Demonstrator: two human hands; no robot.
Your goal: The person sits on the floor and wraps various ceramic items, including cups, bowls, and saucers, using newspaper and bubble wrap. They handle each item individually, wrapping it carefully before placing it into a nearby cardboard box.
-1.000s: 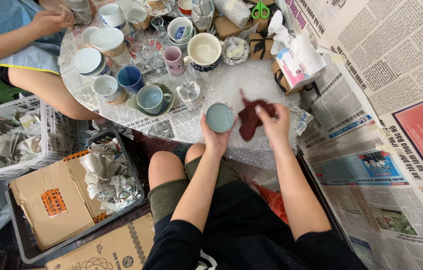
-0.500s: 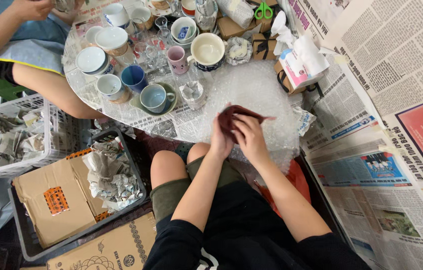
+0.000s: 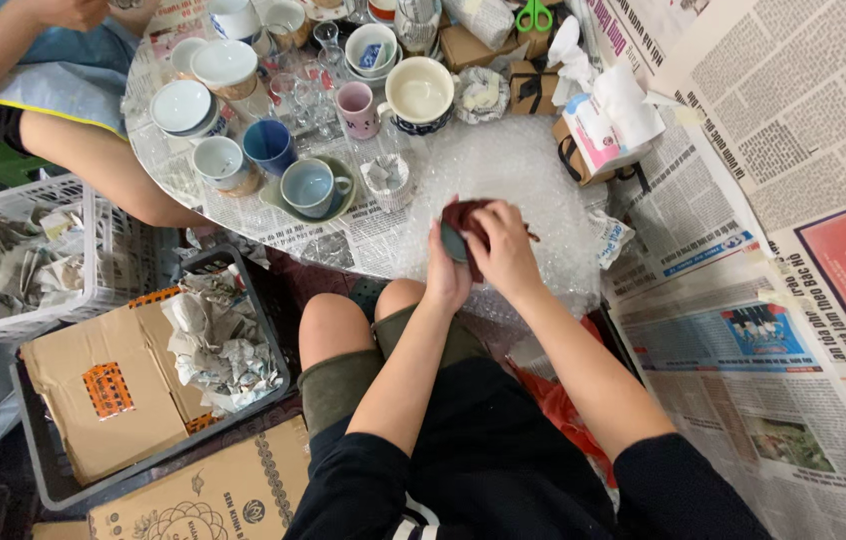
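white basket (image 3: 93, 255): far left, plastic, stuffed with crumpled newspaper.
grey crate (image 3: 268, 345): below the desk edge, holds a cardboard box (image 3: 103, 395) and more crumpled paper.
co-worker's arm (image 3: 93, 160): reaches in from upper left, rests along the desk rim; not the wearer's.
desk (image 3: 273, 225): round, covered in newspaper, crowded with crockery.
blue cup (image 3: 270, 145): upright, just beside the grey-blue mug on a green saucer (image 3: 311, 188).
pink mug (image 3: 356, 108): upright, next to the large cream mug (image 3: 421, 92).
bubble wrap (image 3: 513, 165): sheet spread on the near right of the desk, under the hands.
left hand (image 3: 446, 272): closed around the left side of the small cup, palm cupping it.
small cup (image 3: 453, 240): held between both hands over the bubble wrap, mostly hidden; grey-blue rim faces left toward the left palm, so its axis runs roughly left-right.
dark red cloth (image 3: 465, 212): wrapped over the cup, showing above the fingers.
right hand (image 3: 503, 250): clamped over the cloth and cup from the right, fingers curled on top; both hands equally close, pressed together on it.
tissue pack (image 3: 608, 125): right of the bubble wrap, on a small brown box.
floor newspapers (image 3: 773, 300): spread far right.
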